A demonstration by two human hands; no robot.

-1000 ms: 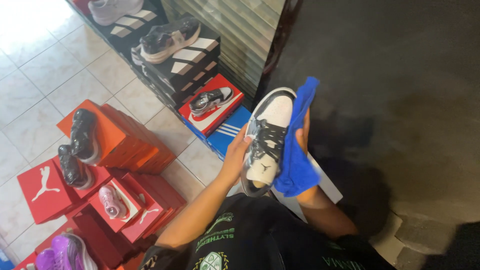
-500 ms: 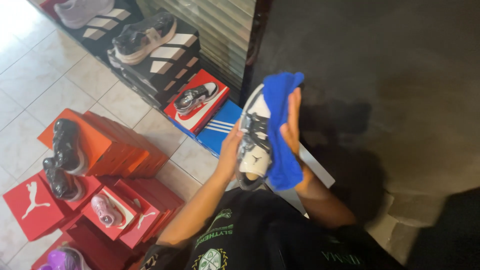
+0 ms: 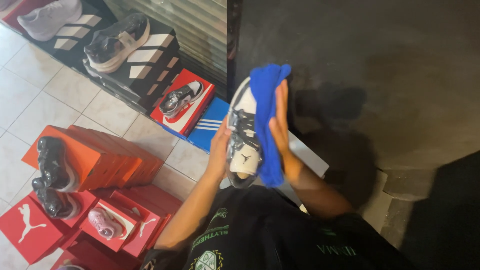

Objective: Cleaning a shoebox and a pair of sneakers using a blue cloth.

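Head view: sneaker upright, toe up.

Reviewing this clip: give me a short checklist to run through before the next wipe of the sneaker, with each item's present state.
1. Left hand supports the black-and-white laced sneaker from its side: ok.
2. Right hand presses the blue cloth flat against the sneaker's other side: ok.
3. Cloth covers the right hand's contact area, fingers extended along it: ok.
4. Sneaker held up off the stacked shoe boxes, apart from the red shoe box with a dark sneaker on it: ok.
5. Sole condition, clean or dirty: cannot tell, it faces away.
6. Laces tied and out of the cloth's way: cannot tell.
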